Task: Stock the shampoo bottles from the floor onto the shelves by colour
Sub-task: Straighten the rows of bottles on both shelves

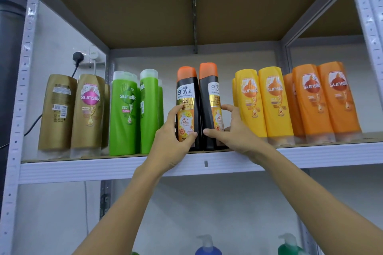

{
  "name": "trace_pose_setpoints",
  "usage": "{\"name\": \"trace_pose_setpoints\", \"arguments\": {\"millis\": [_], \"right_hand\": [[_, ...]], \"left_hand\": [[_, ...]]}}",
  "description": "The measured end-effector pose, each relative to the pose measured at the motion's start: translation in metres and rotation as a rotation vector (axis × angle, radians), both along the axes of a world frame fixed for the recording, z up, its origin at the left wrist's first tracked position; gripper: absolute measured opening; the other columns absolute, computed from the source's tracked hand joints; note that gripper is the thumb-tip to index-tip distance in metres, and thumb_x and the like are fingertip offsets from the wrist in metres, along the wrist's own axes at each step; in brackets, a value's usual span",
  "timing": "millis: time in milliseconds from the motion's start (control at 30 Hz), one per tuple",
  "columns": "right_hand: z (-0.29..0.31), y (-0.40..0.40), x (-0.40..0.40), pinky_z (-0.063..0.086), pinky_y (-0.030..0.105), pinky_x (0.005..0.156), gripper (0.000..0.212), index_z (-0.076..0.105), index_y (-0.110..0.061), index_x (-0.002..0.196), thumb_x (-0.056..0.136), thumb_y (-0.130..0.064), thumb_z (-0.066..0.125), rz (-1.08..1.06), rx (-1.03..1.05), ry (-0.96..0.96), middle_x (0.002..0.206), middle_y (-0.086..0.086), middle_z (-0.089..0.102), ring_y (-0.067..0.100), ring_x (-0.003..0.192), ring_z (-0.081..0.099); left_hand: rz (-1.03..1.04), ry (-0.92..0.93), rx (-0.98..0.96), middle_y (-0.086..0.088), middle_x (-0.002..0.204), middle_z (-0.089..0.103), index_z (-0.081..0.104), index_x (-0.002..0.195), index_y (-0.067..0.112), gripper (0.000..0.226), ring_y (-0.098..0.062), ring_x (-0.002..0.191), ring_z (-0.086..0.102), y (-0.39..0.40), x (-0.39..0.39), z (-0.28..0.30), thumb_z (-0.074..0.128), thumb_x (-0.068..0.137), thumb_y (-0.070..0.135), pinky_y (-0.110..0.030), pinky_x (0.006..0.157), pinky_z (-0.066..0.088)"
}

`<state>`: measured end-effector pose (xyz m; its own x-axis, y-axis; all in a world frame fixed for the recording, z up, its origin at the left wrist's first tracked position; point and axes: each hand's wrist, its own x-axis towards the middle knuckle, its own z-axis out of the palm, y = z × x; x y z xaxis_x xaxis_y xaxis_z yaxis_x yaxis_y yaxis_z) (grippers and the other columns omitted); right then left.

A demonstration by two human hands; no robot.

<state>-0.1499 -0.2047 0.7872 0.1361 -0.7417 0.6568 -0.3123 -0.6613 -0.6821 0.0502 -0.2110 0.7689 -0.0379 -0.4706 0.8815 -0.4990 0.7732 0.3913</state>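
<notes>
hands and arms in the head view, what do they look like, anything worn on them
Both the left hand and the right hand are bare: no gloves, rings, watch or bracelet show. Both forearms are uncovered as far as the bottom edge of the picture, with no sleeve in view. The fingernails that show are short and look unpainted.

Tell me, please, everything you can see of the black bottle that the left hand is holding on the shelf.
The left black bottle is tall and glossy, plastic by its look, with a rounded orange cap. Its label reads Safi Shayla, with a gold band and orange flower print below. It stands nearly upright on the shelf, between the green bottles and a second black bottle, which it touches. The left hand grips its lower half, thumb on the front.
</notes>
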Motion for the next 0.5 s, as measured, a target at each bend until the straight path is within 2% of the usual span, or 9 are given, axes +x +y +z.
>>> {"name": "trace_pose_setpoints", "arguments": {"millis": [133, 267, 367, 500], "right_hand": [[0.0017, 0.0043, -0.0044, 0.053, 0.018, 0.063, 0.079, 0.028, -0.041, 0.144, 0.086, -0.02, 0.079, 0.043, -0.02, -0.046, 0.103, 0.005, 0.071, 0.014, 0.085, 0.072], [-0.0059, 0.0033, 0.0013, 0.059, 0.028, 0.075, 0.082, 0.027, -0.046, 0.139, 0.081, -0.032, 0.084, -0.147, -0.17, 0.033, 0.099, -0.01, 0.067, 0.011, 0.083, 0.072], [-0.0059, 0.0022, -0.0006, 0.056, 0.023, 0.073, 0.086, 0.024, -0.044, 0.142, 0.082, -0.028, 0.083, -0.179, -0.178, 0.063, 0.098, -0.016, 0.062, 0.009, 0.084, 0.07], [-0.0056, 0.0019, 0.0004, 0.052, 0.02, 0.07, 0.094, 0.021, -0.042, 0.146, 0.08, -0.022, 0.085, -0.206, -0.187, 0.124, 0.104, -0.012, 0.061, 0.011, 0.087, 0.068]], "left_hand": [[0.012, -0.015, 0.002, 0.01, 0.112, 0.065, 0.033, 0.147, 0.039, 0.076, 0.012, 0.091, 0.062, 0.0, 0.0004, 0.0015, 0.076, 0.087, 0.022, -0.003, 0.07, 0.047], [0.07, -0.044, -0.014, 0.008, 0.118, 0.063, 0.03, 0.149, 0.039, 0.079, 0.01, 0.098, 0.059, 0.0009, 0.0013, 0.0022, 0.077, 0.086, 0.027, -0.001, 0.072, 0.046], [0.077, -0.086, 0.015, 0.01, 0.115, 0.061, 0.027, 0.151, 0.039, 0.082, 0.011, 0.094, 0.058, 0.0041, -0.0002, 0.0029, 0.077, 0.087, 0.027, 0.003, 0.07, 0.043], [0.092, -0.116, 0.062, 0.012, 0.106, 0.06, 0.023, 0.152, 0.039, 0.085, 0.01, 0.086, 0.059, 0.007, 0.0003, 0.0052, 0.077, 0.088, 0.026, 0.002, 0.067, 0.044]]}}
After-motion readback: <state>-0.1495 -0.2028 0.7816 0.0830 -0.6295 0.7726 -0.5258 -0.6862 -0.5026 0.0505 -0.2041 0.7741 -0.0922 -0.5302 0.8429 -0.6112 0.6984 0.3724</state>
